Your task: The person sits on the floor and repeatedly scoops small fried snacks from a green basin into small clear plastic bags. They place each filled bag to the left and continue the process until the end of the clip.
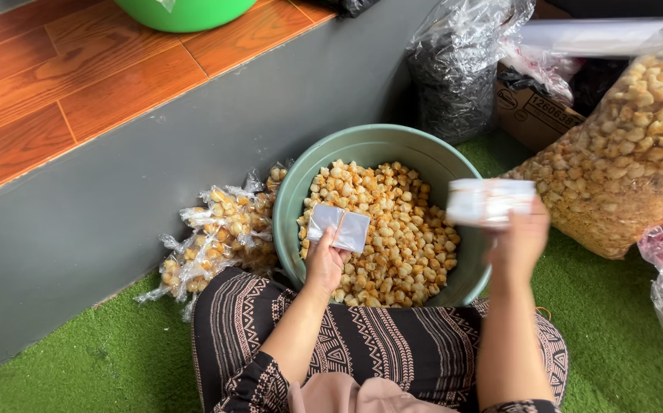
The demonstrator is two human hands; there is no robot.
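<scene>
right hand (521, 239) motion-blurred with its white stack (490, 203); green tub (186, 11) cut off

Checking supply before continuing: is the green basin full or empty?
Roughly half full: the basin holds a deep layer of golden snack pieces, rim wall bare above.

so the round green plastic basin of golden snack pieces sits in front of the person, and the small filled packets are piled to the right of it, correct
Not quite. The head view shows the pile of small filled clear packets lying to the left of the round green plastic basin, against the grey wall. To the right lies a large clear bag of the same snack pieces. The basin does sit in front of the person.
</scene>
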